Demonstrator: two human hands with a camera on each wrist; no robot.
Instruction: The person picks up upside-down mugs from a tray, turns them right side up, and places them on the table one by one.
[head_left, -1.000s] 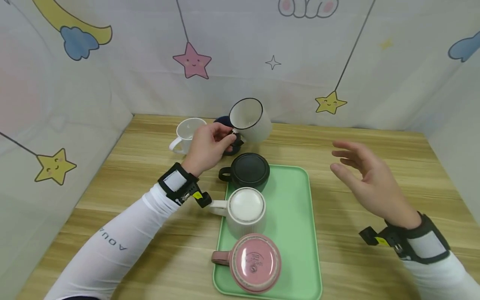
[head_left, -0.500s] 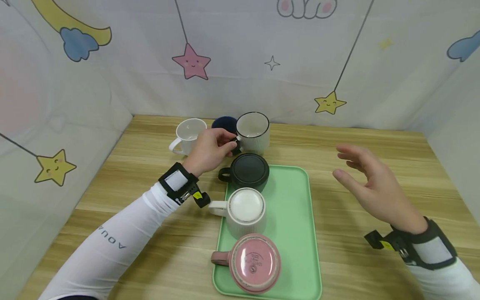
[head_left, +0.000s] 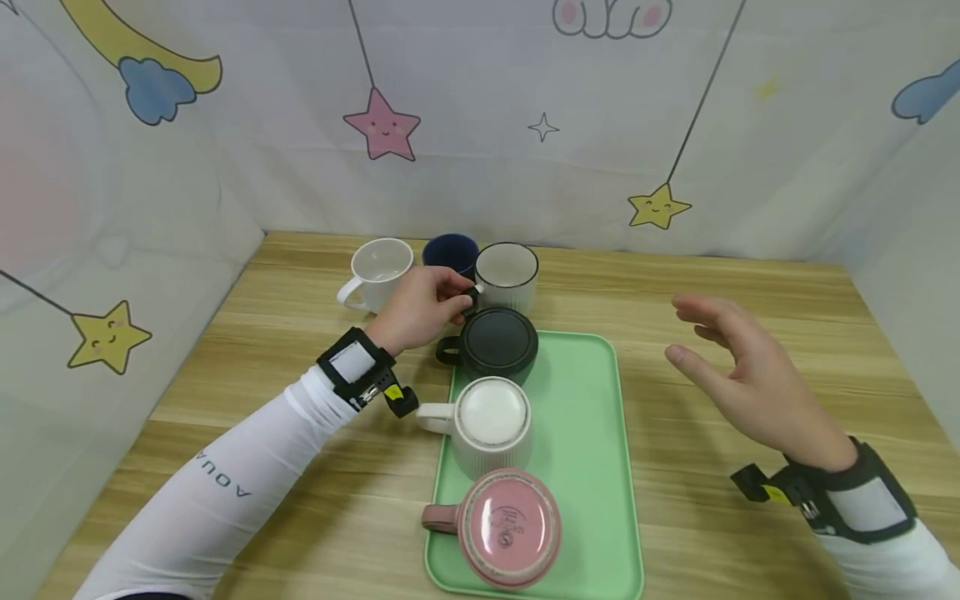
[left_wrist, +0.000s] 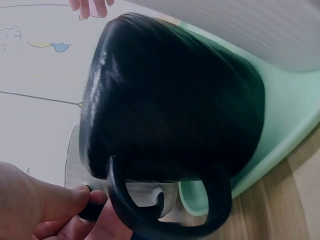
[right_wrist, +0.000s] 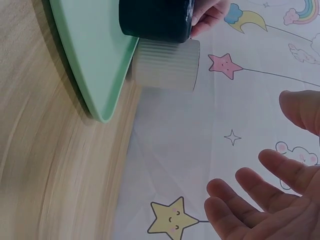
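Pinching is done by the left hand (head_left: 420, 307), its thumb and fingers pressed to the handle (head_left: 479, 288) of the black-rimmed mug (head_left: 512, 296), which is held mouth-up beyond the upturned black mug (head_left: 498, 343); whether its base is rested on the counter (head_left: 615, 292) cannot be told. Stiff ceramic is suggested: fairly heavy, smooth, easily chipped at the rim, best gripped by the handle, with the ribbed wall steadied. The navy mug (head_left: 451, 252) is seen just beside it. Well apart, the right hand (head_left: 750, 383) is held spread, with nothing grasped.
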